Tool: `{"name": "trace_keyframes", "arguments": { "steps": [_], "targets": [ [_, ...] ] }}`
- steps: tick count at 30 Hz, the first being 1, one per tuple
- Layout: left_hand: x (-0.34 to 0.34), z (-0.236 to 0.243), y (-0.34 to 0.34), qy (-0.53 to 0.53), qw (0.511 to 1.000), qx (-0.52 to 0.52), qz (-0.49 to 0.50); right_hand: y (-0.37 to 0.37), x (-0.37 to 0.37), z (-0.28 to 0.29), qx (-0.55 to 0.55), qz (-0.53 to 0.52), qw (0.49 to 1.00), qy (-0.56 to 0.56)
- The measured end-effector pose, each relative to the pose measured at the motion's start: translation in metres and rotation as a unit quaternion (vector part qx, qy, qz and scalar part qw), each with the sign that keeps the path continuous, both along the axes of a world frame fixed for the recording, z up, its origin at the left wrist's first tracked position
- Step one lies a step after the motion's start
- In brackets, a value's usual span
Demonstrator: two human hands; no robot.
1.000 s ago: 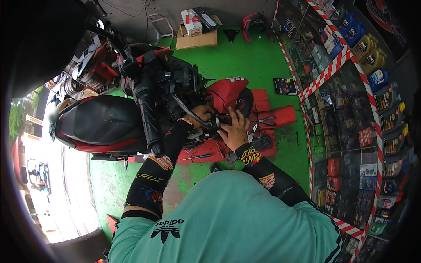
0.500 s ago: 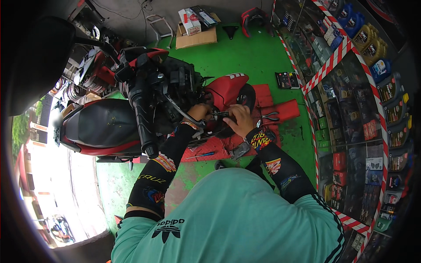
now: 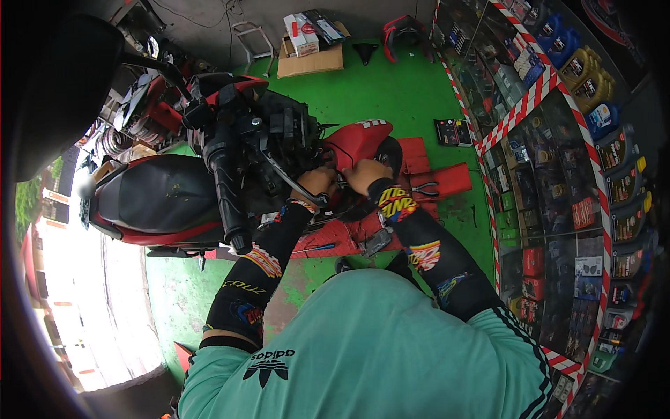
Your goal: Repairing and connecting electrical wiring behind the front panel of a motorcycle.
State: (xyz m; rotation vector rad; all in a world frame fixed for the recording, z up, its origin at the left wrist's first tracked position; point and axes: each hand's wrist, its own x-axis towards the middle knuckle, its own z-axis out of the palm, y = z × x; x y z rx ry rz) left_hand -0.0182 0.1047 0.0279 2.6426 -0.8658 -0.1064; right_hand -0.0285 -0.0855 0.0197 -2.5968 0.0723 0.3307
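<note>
A red and black motorcycle [image 3: 174,195] stands in front of me, its handlebar grip [image 3: 229,181] and lever close by. My left hand [image 3: 319,181] reaches in beside the front fork, its fingers curled and what they hold hidden. Just to its right, my right hand [image 3: 370,174] is closed against the area beneath the red front fender [image 3: 359,140]; whatever it grips is too small and covered to name. Between the two hands a bit of metal shows. The dark front tyre [image 3: 389,155] lies beyond the right hand.
On the red mat [image 3: 415,157] are pliers [image 3: 424,188], a blue-handled screwdriver [image 3: 317,248] and a dark flat part [image 3: 377,241]. Glass display shelves [image 3: 544,202] edged in striped tape stand at right. An open cardboard box [image 3: 310,61] sits on the far green floor.
My right hand has moved slightly left, and its fingers, spread around a small dark piece before, are now closed nearer the left hand. The left hand stays at the same spot.
</note>
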Motion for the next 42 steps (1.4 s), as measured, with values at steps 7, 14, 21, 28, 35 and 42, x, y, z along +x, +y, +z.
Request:
{"name": "trace_keyframes", "arguments": {
  "steps": [7, 14, 21, 28, 35, 42],
  "targets": [
    [0.003, -0.006, 0.0, 0.018, 0.997, -0.056, 0.042, 0.041, -0.025, -0.011, -0.005, -0.057, 0.981, -0.185],
    [0.001, 0.006, 0.004, 0.046, 0.996, -0.075, 0.011, 0.017, -0.001, -0.064, 0.133, 0.031, 0.945, -0.299],
    [-0.003, 0.003, 0.002, 0.025, 0.998, -0.053, -0.01, 0.006, 0.039, -0.061, 0.158, 0.172, 0.966, 0.113],
    [0.003, 0.003, 0.003, 0.074, 0.986, -0.133, 0.062, 0.009, 0.01, -0.049, 0.324, -0.065, 0.935, -0.126],
    [0.005, 0.006, 0.004, 0.135, 0.976, -0.144, 0.09, 0.002, -0.026, -0.033, 0.431, -0.009, 0.871, -0.236],
    [0.006, 0.001, 0.005, 0.018, 0.996, -0.081, -0.022, -0.012, -0.055, -0.022, 0.317, 0.134, 0.901, -0.264]
  ]
}}
